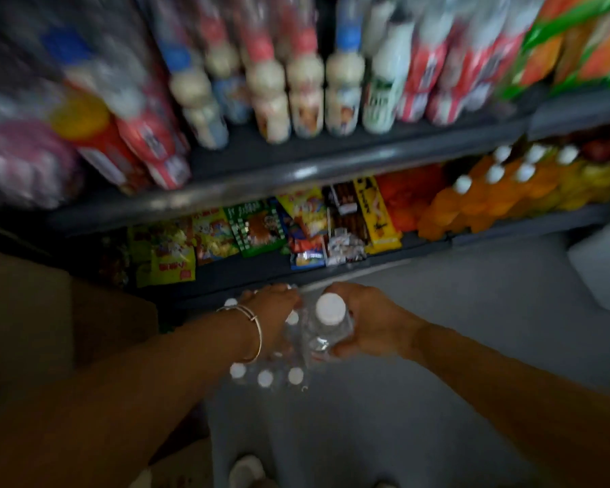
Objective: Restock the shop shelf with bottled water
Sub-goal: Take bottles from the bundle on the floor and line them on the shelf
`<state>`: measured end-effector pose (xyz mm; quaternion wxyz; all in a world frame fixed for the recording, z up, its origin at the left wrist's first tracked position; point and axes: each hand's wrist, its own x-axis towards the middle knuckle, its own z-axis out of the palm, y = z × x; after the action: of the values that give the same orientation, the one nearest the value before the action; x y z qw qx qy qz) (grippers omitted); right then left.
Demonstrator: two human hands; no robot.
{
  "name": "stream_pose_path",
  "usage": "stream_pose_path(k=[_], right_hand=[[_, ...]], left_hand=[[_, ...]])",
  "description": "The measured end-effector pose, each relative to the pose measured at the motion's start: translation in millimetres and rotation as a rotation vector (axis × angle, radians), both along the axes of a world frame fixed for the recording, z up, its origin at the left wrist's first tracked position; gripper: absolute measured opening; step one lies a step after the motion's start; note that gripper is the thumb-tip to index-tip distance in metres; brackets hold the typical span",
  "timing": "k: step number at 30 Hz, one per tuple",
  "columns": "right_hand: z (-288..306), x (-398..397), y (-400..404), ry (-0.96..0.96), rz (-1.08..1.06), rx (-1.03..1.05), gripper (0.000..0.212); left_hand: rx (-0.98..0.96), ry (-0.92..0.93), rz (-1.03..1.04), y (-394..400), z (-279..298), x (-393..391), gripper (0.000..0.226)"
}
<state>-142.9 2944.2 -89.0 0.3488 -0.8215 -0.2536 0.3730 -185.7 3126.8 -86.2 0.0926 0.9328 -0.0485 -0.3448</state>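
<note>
A shrink-wrapped pack of water bottles (266,376) with white caps stands on the grey floor below the shelves. My right hand (370,320) grips one clear water bottle (328,325) with a white cap, held just above the pack. My left hand (272,304), with bangles on the wrist, rests on the pack; its fingers are blurred and partly hidden behind the plastic. The dark shelf unit (296,170) rises in front, and the picture is motion-blurred.
The upper shelf holds cream-coloured drink bottles (303,96) and red-labelled bottles. The lower shelf (349,265) carries snack packets (254,227) and orange juice bottles (490,195). A brown carton (50,311) stands at left, a white box (606,265) at right.
</note>
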Motion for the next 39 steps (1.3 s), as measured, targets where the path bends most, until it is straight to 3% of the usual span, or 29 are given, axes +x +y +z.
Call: stream_pose_path(k=[3, 6, 9, 13, 16, 21, 23, 25, 27, 29, 32, 39], right_hand=[[97, 20, 5, -0.058, 0.056, 0.071, 0.057], [204, 37, 13, -0.102, 0.106, 0.161, 0.063], [309, 47, 24, -0.188, 0.164, 0.223, 0.061], [440, 51, 40, -0.341, 0.166, 0.318, 0.045], [527, 46, 55, -0.425, 0.141, 0.394, 0.036], [647, 39, 89, -0.553, 0.119, 0.529, 0.05], [690, 39, 106, -0.569, 0.113, 0.592, 0.041], [731, 35, 125, -0.562, 0.131, 0.641, 0.023], [766, 30, 146, -0.576, 0.138, 0.683, 0.034], [796, 26, 169, -0.615, 0.146, 0.707, 0.044], [837, 23, 208, -0.636, 0.157, 0.745, 0.039], [905, 38, 313, -0.642, 0.093, 0.814, 0.037]], left_hand=[[-0.06, -0.041, 0.008, 9, 93, 10, 0.062], [-0.178, -0.074, 0.013, 17, 195, 17, 0.07], [-0.164, -0.099, 0.034, 23, 300, 17, 0.07], [-0.092, -0.195, 0.156, 40, 427, 14, 0.044], [-0.102, -0.259, 0.205, 41, 524, 4, 0.05], [0.048, -0.416, 0.445, 120, 617, -6, 0.053], [-0.052, -0.449, 0.415, 129, 659, -15, 0.038], [-0.157, -0.474, 0.423, 124, 701, -29, 0.039], [-0.175, -0.527, 0.405, 137, 732, -40, 0.045], [-0.178, -0.587, 0.426, 158, 760, -45, 0.042], [-0.131, -0.689, 0.437, 191, 802, -50, 0.022], [-0.265, -0.864, 0.561, 291, 858, -48, 0.025]])
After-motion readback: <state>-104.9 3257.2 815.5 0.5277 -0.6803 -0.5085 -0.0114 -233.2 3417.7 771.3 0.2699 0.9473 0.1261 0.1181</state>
